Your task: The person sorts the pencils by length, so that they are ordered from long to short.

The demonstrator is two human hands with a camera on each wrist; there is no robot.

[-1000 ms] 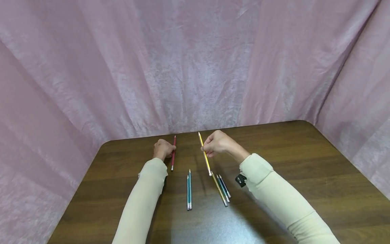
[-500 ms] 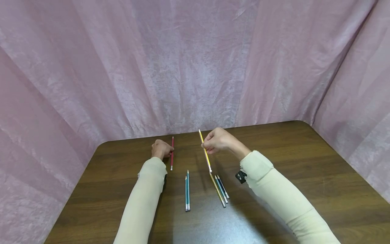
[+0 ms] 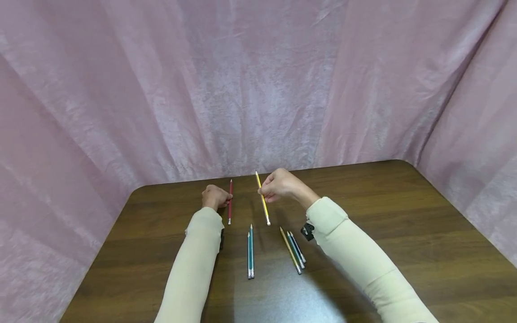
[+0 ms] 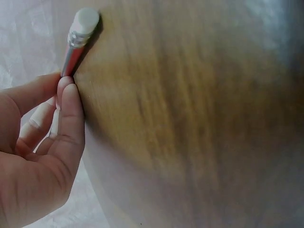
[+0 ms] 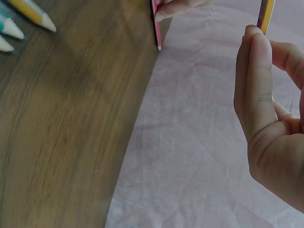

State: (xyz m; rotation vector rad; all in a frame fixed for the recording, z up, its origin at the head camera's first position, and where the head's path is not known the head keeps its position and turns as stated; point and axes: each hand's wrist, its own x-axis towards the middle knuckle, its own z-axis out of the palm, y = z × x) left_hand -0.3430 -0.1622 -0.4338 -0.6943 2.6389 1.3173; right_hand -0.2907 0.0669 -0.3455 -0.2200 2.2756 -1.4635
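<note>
My left hand [image 3: 216,197] pinches a red pencil [image 3: 230,213] near the far edge of the table. In the left wrist view the white eraser end of that red pencil [image 4: 73,52] points out past the fingertips, close over the wood. To its right, my right hand [image 3: 281,185] pinches a yellow pencil [image 3: 264,208] between thumb and fingers, tip pointing away and white eraser end toward me. A shadow falls on the table below this pencil. The right wrist view shows only a short piece of the yellow pencil [image 5: 266,16] above the fingertips.
Two teal pencils [image 3: 251,255] lie side by side on the brown wooden table [image 3: 404,233]. Right of them a gold pencil [image 3: 291,251], a green one [image 3: 296,253] and a dark blue one [image 3: 299,249] lie slanted together. A pink curtain [image 3: 258,89] hangs behind.
My right hand has moved left with the yellow pencil, away from above the gold pencil and nearer the red one. My left hand keeps its grip in nearly the same place.
</note>
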